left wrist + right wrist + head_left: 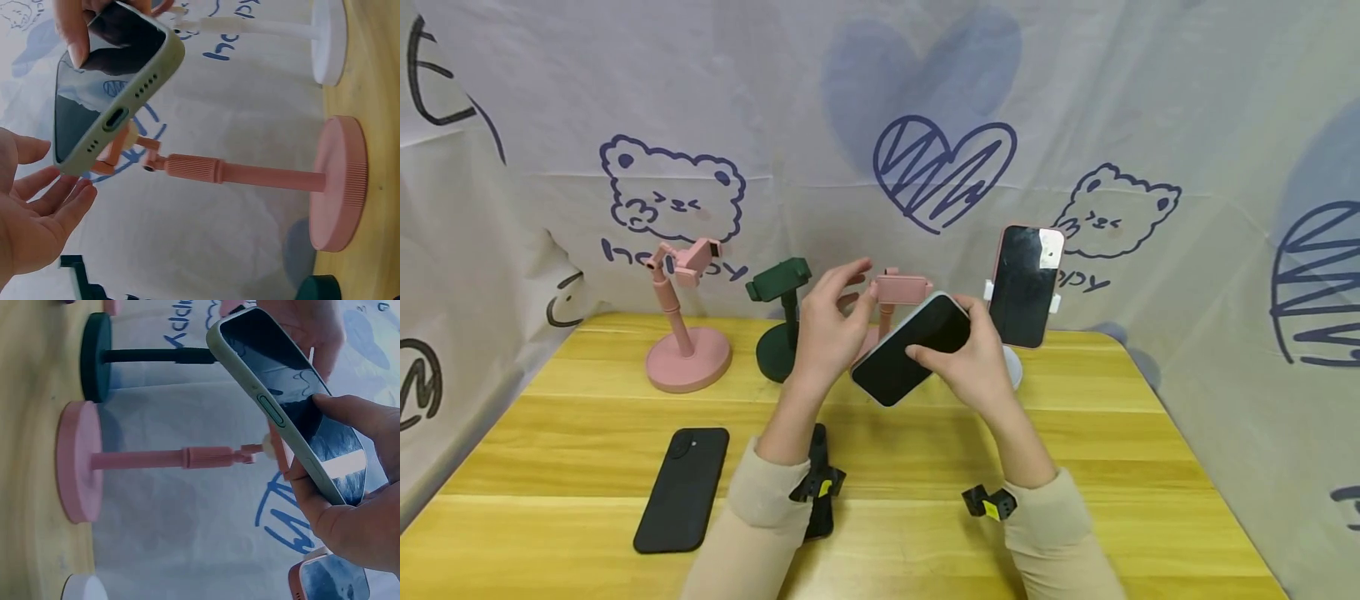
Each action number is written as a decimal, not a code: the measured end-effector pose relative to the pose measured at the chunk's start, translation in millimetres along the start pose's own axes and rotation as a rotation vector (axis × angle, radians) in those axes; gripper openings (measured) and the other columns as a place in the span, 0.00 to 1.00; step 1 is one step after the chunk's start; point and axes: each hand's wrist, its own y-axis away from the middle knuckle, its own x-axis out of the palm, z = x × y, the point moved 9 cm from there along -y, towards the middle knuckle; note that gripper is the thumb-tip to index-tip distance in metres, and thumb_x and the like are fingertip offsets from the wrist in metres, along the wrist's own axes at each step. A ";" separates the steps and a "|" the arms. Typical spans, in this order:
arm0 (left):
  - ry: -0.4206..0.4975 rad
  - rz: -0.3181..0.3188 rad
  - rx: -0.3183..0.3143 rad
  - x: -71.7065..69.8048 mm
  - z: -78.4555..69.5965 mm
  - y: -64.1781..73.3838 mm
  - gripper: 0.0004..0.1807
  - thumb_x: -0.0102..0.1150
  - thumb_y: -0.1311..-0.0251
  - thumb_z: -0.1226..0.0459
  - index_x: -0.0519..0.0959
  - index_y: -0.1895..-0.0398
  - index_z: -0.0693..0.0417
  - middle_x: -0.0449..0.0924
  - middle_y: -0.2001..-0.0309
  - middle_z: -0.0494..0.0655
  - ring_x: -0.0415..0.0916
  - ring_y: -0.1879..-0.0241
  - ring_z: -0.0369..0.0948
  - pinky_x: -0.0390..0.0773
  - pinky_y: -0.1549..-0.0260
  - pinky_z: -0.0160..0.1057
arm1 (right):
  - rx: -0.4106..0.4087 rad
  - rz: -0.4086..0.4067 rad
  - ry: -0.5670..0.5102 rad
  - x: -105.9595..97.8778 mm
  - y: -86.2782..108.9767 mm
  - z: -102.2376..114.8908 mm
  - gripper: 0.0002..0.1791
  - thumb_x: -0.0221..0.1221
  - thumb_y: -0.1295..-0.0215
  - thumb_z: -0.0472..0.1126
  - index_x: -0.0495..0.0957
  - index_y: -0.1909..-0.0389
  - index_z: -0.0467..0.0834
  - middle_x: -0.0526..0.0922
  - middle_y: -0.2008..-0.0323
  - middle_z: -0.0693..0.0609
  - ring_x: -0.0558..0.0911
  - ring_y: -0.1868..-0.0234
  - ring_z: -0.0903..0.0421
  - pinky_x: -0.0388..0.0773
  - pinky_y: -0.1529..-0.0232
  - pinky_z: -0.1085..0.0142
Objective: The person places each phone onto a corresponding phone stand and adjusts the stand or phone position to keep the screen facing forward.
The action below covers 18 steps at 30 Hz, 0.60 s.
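My right hand (983, 362) grips a phone in a pale green case (895, 367), thumb on its dark screen and fingers behind it. The phone is tilted in the air in front of the middle pink phone stand (904, 290), hiding much of its post and base in the head view. My left hand (831, 329) is raised by the left side of that stand's clamp, fingers loosely bent and holding nothing. In the left wrist view its fingertips (78, 194) are close under the phone's lower corner. The stand's pink round base (337, 184) is on the table.
A dark green stand (780, 287) and another pink stand (688, 358) are to the left. At the right, a white stand (1013, 367) holds a pink-edged phone (1024, 287). A black phone (682, 492) lies front left; another dark phone (820, 525) is partly under my left wrist.
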 end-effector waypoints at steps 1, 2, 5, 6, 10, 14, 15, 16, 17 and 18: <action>0.012 0.001 0.004 -1.0 -2.8 0.2 0.20 0.61 0.27 0.67 0.78 0.34 0.61 0.79 0.38 0.56 0.79 0.40 0.53 0.82 0.40 0.47 | -0.006 -0.007 -0.010 -0.4 -0.4 2.0 0.44 0.78 0.46 0.36 0.65 0.31 0.37 0.75 0.43 0.39 0.78 0.48 0.43 0.81 0.50 0.52; 0.027 0.007 0.008 -1.7 -5.3 0.5 0.20 0.61 0.27 0.67 0.78 0.34 0.61 0.80 0.39 0.56 0.80 0.41 0.52 0.82 0.41 0.47 | -0.008 -0.012 -0.019 -1.0 -0.7 3.6 0.44 0.78 0.46 0.36 0.65 0.31 0.37 0.75 0.42 0.39 0.78 0.48 0.44 0.81 0.50 0.53; 0.069 0.052 0.021 -0.9 -11.9 1.9 0.19 0.61 0.26 0.66 0.79 0.35 0.60 0.82 0.43 0.55 0.82 0.46 0.49 0.85 0.45 0.46 | -0.005 -0.036 -0.035 -4.1 -0.8 7.3 0.44 0.78 0.46 0.37 0.66 0.31 0.38 0.75 0.42 0.41 0.79 0.48 0.45 0.81 0.51 0.54; 0.081 0.075 0.024 0.0 -13.8 2.6 0.19 0.61 0.26 0.66 0.80 0.35 0.59 0.82 0.44 0.54 0.82 0.47 0.48 0.85 0.47 0.46 | -0.006 -0.042 -0.041 -5.3 -0.6 8.4 0.44 0.78 0.46 0.37 0.65 0.30 0.38 0.76 0.42 0.41 0.79 0.48 0.46 0.82 0.51 0.55; 0.099 0.184 0.042 6.3 -19.1 5.2 0.17 0.61 0.26 0.64 0.82 0.37 0.57 0.84 0.48 0.52 0.81 0.52 0.44 0.86 0.52 0.45 | -0.031 -0.056 -0.062 -9.7 0.1 12.8 0.44 0.77 0.44 0.34 0.64 0.29 0.37 0.76 0.41 0.41 0.80 0.47 0.46 0.83 0.52 0.60; 0.088 0.288 0.058 13.3 -23.4 7.0 0.17 0.61 0.26 0.64 0.82 0.37 0.54 0.84 0.46 0.49 0.80 0.53 0.42 0.85 0.55 0.44 | -0.062 -0.073 -0.085 -14.6 0.4 15.9 0.42 0.76 0.44 0.32 0.65 0.31 0.36 0.77 0.42 0.40 0.80 0.47 0.46 0.83 0.54 0.68; 0.083 0.311 0.058 14.9 -23.5 7.4 0.17 0.61 0.26 0.64 0.83 0.38 0.54 0.84 0.46 0.49 0.80 0.54 0.42 0.85 0.56 0.43 | -0.065 -0.080 -0.089 -16.0 0.4 16.5 0.42 0.76 0.45 0.31 0.65 0.31 0.36 0.77 0.43 0.40 0.80 0.48 0.46 0.83 0.55 0.69; 0.077 0.334 0.057 16.3 -23.6 8.1 0.16 0.61 0.26 0.65 0.83 0.39 0.54 0.85 0.47 0.48 0.80 0.54 0.42 0.84 0.56 0.43 | -0.069 -0.086 -0.096 -17.3 0.3 16.8 0.42 0.76 0.45 0.31 0.65 0.31 0.35 0.78 0.44 0.40 0.80 0.48 0.46 0.83 0.55 0.71; 0.070 0.355 0.054 17.6 -23.4 8.8 0.15 0.62 0.26 0.65 0.84 0.40 0.55 0.85 0.48 0.48 0.80 0.55 0.42 0.84 0.57 0.43 | -0.072 -0.093 -0.104 -18.5 0.3 17.4 0.41 0.76 0.45 0.31 0.65 0.32 0.35 0.78 0.44 0.40 0.80 0.49 0.47 0.82 0.56 0.71; 0.061 0.373 0.049 18.8 -22.5 9.5 0.14 0.62 0.27 0.65 0.84 0.41 0.55 0.85 0.49 0.49 0.80 0.56 0.42 0.84 0.58 0.43 | -0.074 -0.099 -0.116 -19.5 0.3 17.9 0.41 0.76 0.45 0.30 0.66 0.33 0.35 0.78 0.45 0.40 0.80 0.49 0.47 0.82 0.56 0.72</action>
